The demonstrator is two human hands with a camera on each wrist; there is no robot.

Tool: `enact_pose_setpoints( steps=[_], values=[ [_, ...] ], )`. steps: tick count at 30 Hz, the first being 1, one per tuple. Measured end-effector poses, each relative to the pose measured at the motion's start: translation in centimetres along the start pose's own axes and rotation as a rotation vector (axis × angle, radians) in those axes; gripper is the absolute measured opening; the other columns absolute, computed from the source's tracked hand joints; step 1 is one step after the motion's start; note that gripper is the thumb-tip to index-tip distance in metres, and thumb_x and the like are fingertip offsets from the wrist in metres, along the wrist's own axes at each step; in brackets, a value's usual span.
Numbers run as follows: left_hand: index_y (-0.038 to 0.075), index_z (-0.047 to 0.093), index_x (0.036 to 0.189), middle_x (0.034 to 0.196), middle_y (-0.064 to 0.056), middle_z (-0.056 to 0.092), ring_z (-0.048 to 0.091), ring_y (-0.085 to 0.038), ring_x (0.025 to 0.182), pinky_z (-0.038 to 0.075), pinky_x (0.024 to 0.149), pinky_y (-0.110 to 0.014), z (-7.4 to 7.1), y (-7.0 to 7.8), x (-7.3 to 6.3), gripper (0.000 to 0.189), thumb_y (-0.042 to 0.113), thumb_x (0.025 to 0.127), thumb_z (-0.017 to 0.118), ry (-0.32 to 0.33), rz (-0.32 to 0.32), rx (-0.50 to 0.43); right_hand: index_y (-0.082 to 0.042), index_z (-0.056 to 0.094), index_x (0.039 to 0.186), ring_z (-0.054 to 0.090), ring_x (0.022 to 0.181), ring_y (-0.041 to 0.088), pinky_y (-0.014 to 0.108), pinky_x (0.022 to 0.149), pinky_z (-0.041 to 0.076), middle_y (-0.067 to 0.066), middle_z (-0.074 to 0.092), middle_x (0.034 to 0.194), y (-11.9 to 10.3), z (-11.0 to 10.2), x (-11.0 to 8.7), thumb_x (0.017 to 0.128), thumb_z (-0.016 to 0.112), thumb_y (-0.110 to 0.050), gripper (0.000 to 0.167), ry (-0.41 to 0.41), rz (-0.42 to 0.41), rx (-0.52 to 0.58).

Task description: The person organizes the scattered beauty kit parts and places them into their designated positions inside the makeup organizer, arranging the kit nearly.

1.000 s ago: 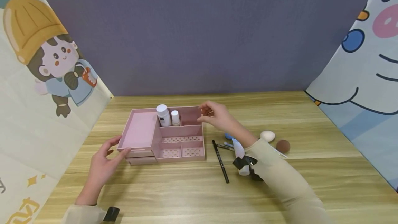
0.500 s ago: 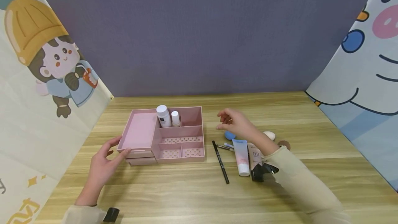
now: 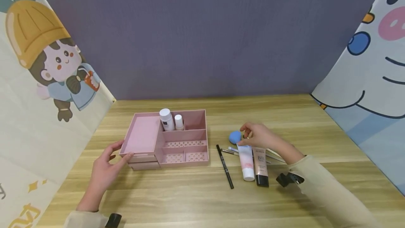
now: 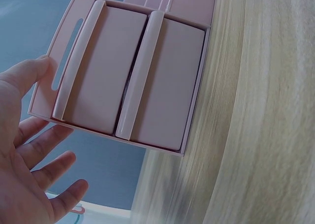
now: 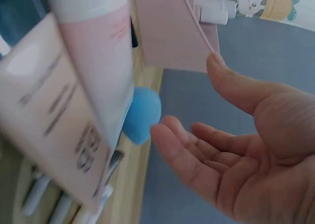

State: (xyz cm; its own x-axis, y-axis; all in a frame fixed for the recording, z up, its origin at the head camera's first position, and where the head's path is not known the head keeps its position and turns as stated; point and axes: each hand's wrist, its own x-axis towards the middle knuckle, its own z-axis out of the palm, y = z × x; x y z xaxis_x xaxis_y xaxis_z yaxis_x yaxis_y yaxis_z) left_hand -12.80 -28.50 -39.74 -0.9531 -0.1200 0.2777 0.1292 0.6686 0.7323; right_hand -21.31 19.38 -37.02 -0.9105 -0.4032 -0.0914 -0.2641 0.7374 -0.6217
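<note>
A pink desktop organizer [image 3: 142, 133] with two front drawers stands on the table. My left hand [image 3: 105, 166] holds its front left corner, with the thumb on the front face and fingers at the side wall. A white bottle [image 3: 166, 119] and a smaller white-capped bottle [image 3: 179, 122] stand in its back compartment. My right hand [image 3: 262, 138], holding nothing, hovers with loosely bent fingers over the upper end of a blue-and-pink squeeze tube [image 3: 246, 163]. Close to its fingertips lies a blue makeup sponge [image 5: 142, 114]. A BB cream tube [image 3: 261, 166] lies alongside the squeeze tube.
A black pencil [image 3: 225, 166] lies between organizer and tubes. Thin makeup brushes [image 3: 230, 151] run partly beneath the tubes. A grey partition [image 3: 202, 45] closes off the back, and printed cloths flank both sides.
My right hand has withdrawn from the organizer's back right corner, moving right and nearer, to above the tubes. It now covers the white and brown sponges. The left hand stays at the organizer.
</note>
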Motion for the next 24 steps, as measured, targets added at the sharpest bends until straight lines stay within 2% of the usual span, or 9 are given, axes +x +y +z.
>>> enact_pose_setpoints(
  steps=[3,7,10,13,17,24],
  values=[
    [-0.002,0.053,0.136,0.135,-0.025,0.057,0.05,-0.034,0.124,0.038,0.094,-0.031,0.0,0.0,-0.1,0.053,0.023,0.093,0.072,-0.006,-0.011,-0.004,0.009,0.053,0.127,0.058,0.068,0.016,0.033,0.06,0.053,0.01,0.059,0.097,0.9,0.2,-0.6,0.085,0.081,-0.029,0.063,-0.061,0.055,0.014],
    [-0.002,0.055,0.134,0.134,-0.025,0.058,0.051,-0.033,0.122,0.038,0.092,-0.028,0.0,0.1,-0.1,0.052,0.022,0.093,0.073,0.01,0.001,-0.008,0.011,0.047,0.132,0.057,0.057,0.017,0.035,0.052,0.053,0.011,0.055,0.096,1.5,0.8,-1.3,0.083,0.083,-0.026,0.071,-0.117,0.116,0.094],
    [-0.002,0.055,0.134,0.133,-0.025,0.058,0.051,-0.034,0.121,0.038,0.092,-0.029,0.0,0.2,0.1,0.051,0.021,0.092,0.073,0.018,0.008,-0.005,0.012,0.042,0.139,0.056,0.052,0.018,0.036,0.047,0.053,0.015,0.052,0.101,1.6,1.3,-1.6,0.08,0.086,-0.023,0.081,-0.13,0.167,0.137],
    [-0.002,0.055,0.134,0.133,-0.026,0.058,0.051,-0.034,0.122,0.038,0.092,-0.03,-0.1,0.1,0.1,0.051,0.022,0.092,0.073,0.015,-0.001,-0.002,0.011,0.039,0.143,0.055,0.051,0.016,0.034,0.046,0.053,0.015,0.053,0.105,1.5,1.8,-1.7,0.076,0.088,-0.023,0.09,-0.134,0.198,0.12],
    [-0.002,0.055,0.134,0.133,-0.025,0.058,0.052,-0.033,0.12,0.038,0.092,-0.028,-0.1,0.0,-0.1,0.052,0.021,0.092,0.074,0.011,-0.013,-0.003,0.012,0.038,0.143,0.054,0.048,0.015,0.033,0.046,0.052,0.015,0.056,0.105,1.6,2.2,-1.8,0.075,0.089,-0.024,0.092,-0.147,0.189,0.101],
    [-0.002,0.055,0.134,0.132,-0.025,0.059,0.052,-0.033,0.12,0.038,0.091,-0.026,0.2,-0.1,0.0,0.051,0.021,0.092,0.073,0.018,0.001,-0.014,0.015,0.042,0.14,0.052,0.045,0.013,0.03,0.044,0.049,0.011,0.061,0.093,1.8,2.2,-1.5,0.074,0.089,-0.026,0.091,-0.14,0.185,0.07]
  ],
)
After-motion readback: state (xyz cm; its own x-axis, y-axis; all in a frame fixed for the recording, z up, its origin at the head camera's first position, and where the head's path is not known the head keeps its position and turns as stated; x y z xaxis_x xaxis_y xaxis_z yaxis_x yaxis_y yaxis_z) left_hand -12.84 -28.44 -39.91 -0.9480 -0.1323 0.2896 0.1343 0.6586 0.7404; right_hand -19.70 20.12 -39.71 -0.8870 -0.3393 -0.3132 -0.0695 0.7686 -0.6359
